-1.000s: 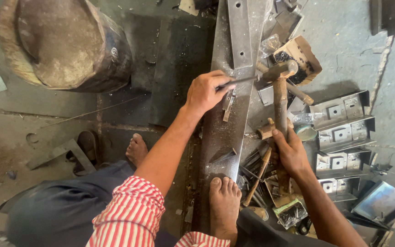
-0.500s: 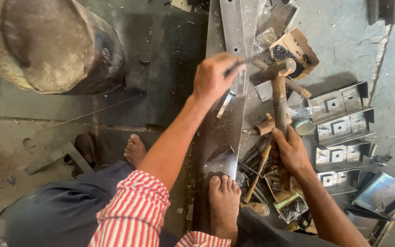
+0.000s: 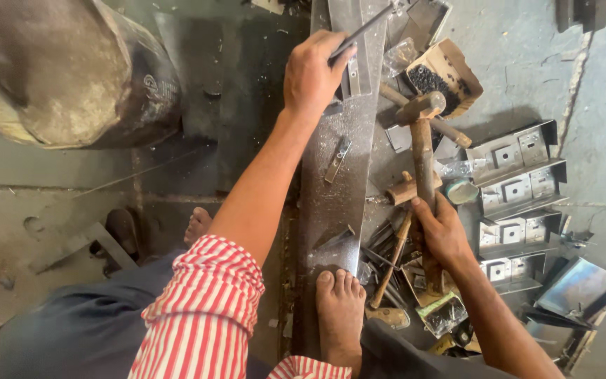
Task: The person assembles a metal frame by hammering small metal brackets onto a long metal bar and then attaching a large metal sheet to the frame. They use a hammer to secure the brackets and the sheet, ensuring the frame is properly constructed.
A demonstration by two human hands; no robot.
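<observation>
Our left hand (image 3: 313, 74) closed around thin metal rod (image 3: 359, 31), fingers wrapped, rod tip angled over far end of long steel strip (image 3: 331, 196) on floor. Our right hand (image 3: 440, 235) clenched on wooden handle of hammer (image 3: 421, 140), head raised beside strip's right edge. Our bare foot (image 3: 338, 309) pins strip's near end. Folded metal brackets (image 3: 520, 182) stacked right of hammer.

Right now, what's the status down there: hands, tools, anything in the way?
Left hand gripping thin metal rod over long steel strip. Right hand holding wooden-handled hammer, head raised. Bare foot resting on strip's near end.
</observation>
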